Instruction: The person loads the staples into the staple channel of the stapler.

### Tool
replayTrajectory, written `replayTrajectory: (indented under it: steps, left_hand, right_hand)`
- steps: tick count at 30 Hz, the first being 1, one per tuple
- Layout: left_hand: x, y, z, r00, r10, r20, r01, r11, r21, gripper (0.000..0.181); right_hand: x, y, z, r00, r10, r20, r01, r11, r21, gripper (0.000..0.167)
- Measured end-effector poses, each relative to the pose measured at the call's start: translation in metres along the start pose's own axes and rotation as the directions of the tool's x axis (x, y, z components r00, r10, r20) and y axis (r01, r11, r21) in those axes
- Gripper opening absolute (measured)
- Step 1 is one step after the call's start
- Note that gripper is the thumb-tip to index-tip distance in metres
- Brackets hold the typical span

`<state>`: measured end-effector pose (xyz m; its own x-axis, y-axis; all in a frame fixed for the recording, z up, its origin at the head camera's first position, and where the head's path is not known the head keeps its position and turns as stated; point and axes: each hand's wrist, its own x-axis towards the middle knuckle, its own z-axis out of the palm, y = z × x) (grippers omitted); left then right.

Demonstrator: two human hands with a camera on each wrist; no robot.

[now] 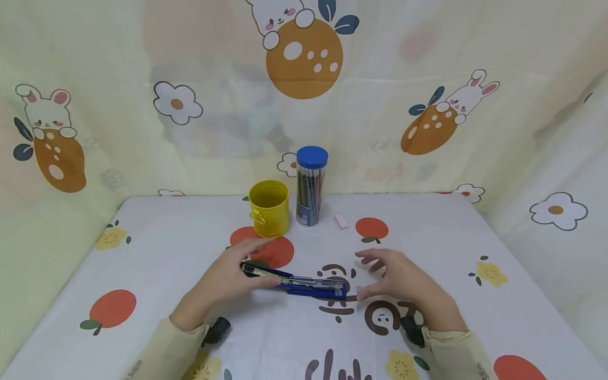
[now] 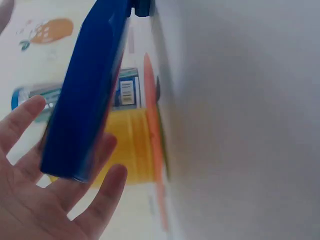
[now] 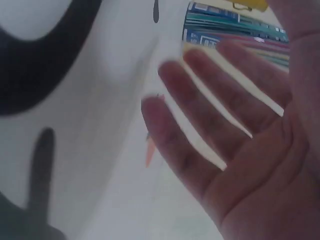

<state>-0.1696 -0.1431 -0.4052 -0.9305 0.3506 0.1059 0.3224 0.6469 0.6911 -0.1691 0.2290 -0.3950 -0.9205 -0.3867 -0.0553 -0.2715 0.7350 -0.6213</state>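
Note:
My left hand (image 1: 233, 272) grips a dark blue stapler (image 1: 315, 287) by its left end, the thumb lying across it. The stapler points to the right with its metal track showing on top. In the left wrist view its smooth blue side (image 2: 87, 90) crosses in front of the fingers. My right hand (image 1: 396, 274) is just past the stapler's right end, fingers spread and apart from it. A tiny greyish piece (image 1: 359, 290) shows by the right thumb; whether the thumb touches it is unclear. The right wrist view shows nothing against the palm.
Behind the left hand stands a yellow bucket-shaped cup (image 1: 269, 219). Beside it is a clear tube of pencils (image 1: 310, 195) with a blue lid. A pink eraser (image 1: 341, 221) lies right of the tube. The patterned tablecloth (image 1: 166, 248) meets a hanging curtain (image 1: 214, 158) at the back.

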Motion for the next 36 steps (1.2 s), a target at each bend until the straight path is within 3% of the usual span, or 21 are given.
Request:
replayTrajectory:
  steps: [5, 15, 20, 32, 36]
  left_hand:
    - [0.0, -0.016, 0.0, 0.999, -0.024, 0.047, 0.033, 0.977, -0.209, 0.07]
    - [-0.001, -0.053, 0.003, 0.99, 0.079, 0.113, -0.018, 0.885, -0.466, 0.052]
    - [0.0, -0.059, 0.003, 0.981, 0.136, 0.14, -0.047, 0.862, -0.505, 0.049]
    - [0.002, -0.06, 0.005, 0.979, 0.15, 0.14, -0.063, 0.87, -0.489, 0.042]
    - [0.0, -0.06, 0.004, 0.981, 0.129, 0.142, -0.044, 0.873, -0.485, 0.041]
  right_hand:
    - [-0.002, 0.009, 0.007, 0.999, 0.017, 0.047, -0.022, 0.992, 0.121, 0.074]
    - [-0.006, 0.017, 0.015, 0.997, 0.02, 0.075, -0.034, 0.983, 0.182, 0.06]
    - [-0.005, 0.021, 0.013, 0.997, 0.013, 0.075, -0.027, 0.98, 0.195, 0.054]
    - [-0.005, 0.023, 0.013, 0.998, 0.014, 0.061, -0.025, 0.984, 0.178, 0.036]
    - [-0.005, 0.024, 0.016, 0.999, 0.007, 0.052, -0.016, 0.985, 0.17, 0.031]
